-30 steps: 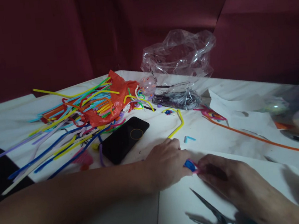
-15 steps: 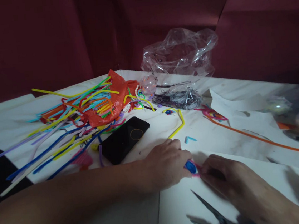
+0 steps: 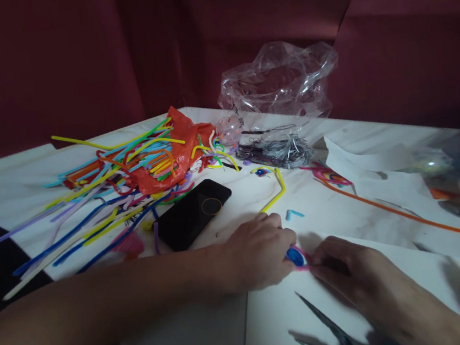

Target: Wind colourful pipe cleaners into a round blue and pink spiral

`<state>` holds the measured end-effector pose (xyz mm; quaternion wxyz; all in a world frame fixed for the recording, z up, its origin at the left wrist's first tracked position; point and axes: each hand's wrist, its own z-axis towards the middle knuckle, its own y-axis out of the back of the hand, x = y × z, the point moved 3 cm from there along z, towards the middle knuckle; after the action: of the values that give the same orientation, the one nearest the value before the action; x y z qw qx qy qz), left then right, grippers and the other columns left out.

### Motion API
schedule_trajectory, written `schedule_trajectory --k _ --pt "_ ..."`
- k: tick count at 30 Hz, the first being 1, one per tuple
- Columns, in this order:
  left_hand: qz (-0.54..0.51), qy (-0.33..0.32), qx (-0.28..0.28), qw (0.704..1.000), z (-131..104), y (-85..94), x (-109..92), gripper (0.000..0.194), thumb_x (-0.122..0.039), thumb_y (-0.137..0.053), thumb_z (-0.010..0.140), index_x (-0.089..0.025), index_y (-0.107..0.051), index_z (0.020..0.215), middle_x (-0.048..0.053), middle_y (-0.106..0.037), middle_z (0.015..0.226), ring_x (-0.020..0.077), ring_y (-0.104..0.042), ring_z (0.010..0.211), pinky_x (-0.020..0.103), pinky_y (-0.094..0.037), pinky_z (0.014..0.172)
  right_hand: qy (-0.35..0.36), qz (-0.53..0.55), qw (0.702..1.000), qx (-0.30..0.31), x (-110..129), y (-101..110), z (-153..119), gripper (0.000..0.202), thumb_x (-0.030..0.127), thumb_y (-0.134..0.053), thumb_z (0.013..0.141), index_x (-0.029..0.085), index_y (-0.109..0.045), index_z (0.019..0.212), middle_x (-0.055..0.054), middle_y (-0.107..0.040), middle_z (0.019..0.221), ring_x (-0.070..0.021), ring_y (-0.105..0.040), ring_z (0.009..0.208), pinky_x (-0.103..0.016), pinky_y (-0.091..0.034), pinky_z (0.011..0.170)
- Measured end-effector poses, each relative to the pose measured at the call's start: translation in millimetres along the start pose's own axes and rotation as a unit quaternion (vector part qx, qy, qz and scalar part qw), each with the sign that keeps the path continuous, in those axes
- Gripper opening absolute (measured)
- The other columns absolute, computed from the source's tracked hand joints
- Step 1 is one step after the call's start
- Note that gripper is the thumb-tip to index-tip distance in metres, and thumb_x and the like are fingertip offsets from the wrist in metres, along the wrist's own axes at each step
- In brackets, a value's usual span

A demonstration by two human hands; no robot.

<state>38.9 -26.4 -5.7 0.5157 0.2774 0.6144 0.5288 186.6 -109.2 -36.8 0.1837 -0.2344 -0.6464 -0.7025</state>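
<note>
- The left hand point(image 3: 259, 252) and the right hand point(image 3: 349, 269) meet fingertip to fingertip low on the table point(image 3: 15, 186), both pinching a small coil point(image 3: 295, 256) between them.
- The coil is blue at its middle with a pink rim. It lies nearly flat on the white sheet point(image 3: 411, 273), its round face turned up and a little toward the camera.
- A short pink end runs from the coil to the right, under the right fingertips, so what length it has lies left to right between the two hands.
- Left fingers are curled tight on the coil's left edge; right fingers are narrowed on its right edge.
- Both forearms rest on the table, the left one coming in from the left edge, the right one from the lower right corner.
- Scissors point(image 3: 335, 332) lie just below the right hand, their blades pointing up-left toward the coil.
- A short light-blue snip point(image 3: 293, 214) lies just beyond the left knuckles.
- A bent yellow stem point(image 3: 276, 192) lies beyond that.
- A black phone point(image 3: 193, 212) lies face up, near the left wrist.
- Farther left is a heap of stems point(image 3: 104, 203) in many colours, spread over an orange bag point(image 3: 177, 145).
- A long orange stem point(image 3: 405, 216) runs across the right side.
- A crumpled clear bag point(image 3: 281, 81) stands at the far edge.
</note>
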Motion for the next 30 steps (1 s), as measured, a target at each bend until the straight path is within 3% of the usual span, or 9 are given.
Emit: schedule_trajectory --k 3,8,14,30 --pt "0.020 -0.015 0.007 1.000 3 0.0 -1 0.005 -0.022 -0.055 0.079 -0.018 -0.059 0.079 0.003 -0.053 0.082 0.0180 -0.053 0.082 0.029 -0.041 0.072 -0.002 0.009 1.000 0.010 0 -1 1 0.029 0.042 -0.040 0.076 0.021 -0.060 0.070 -0.003 -0.059 0.066 -0.0180 -0.053 0.057 -0.026 -0.038 0.049" --pt "-0.003 -0.010 0.032 0.999 9 3.1 -5 0.015 -0.035 -0.061 0.079 -0.021 -0.063 0.085 0.003 -0.051 0.080 0.0197 -0.053 0.084 0.030 -0.042 0.076 -0.015 0.011 0.999 0.027 4 2 1 0.031 0.046 -0.039 0.077 0.022 -0.058 0.070 -0.003 -0.059 0.067 -0.0185 -0.054 0.058 -0.026 -0.041 0.051" --pt "-0.023 -0.002 0.055 0.998 17 1.6 -13 0.008 -0.020 -0.057 0.079 -0.021 -0.062 0.085 0.004 -0.052 0.085 0.0214 -0.054 0.091 0.032 -0.042 0.079 -0.019 0.010 0.998 0.052 7 4 5 0.035 0.049 -0.037 0.074 0.022 -0.059 0.073 -0.003 -0.061 0.072 -0.0195 -0.056 0.063 -0.027 -0.044 0.057" --pt "-0.043 0.014 0.007 0.999 16 -6.5 -12 0.008 -0.019 -0.057 0.078 -0.020 -0.063 0.083 0.003 -0.054 0.084 0.0199 -0.053 0.088 0.031 -0.042 0.078 -0.032 0.004 0.998 0.045 5 5 5 0.034 0.048 -0.038 0.072 0.021 -0.059 0.073 -0.004 -0.062 0.072 -0.0209 -0.058 0.065 -0.029 -0.044 0.059"
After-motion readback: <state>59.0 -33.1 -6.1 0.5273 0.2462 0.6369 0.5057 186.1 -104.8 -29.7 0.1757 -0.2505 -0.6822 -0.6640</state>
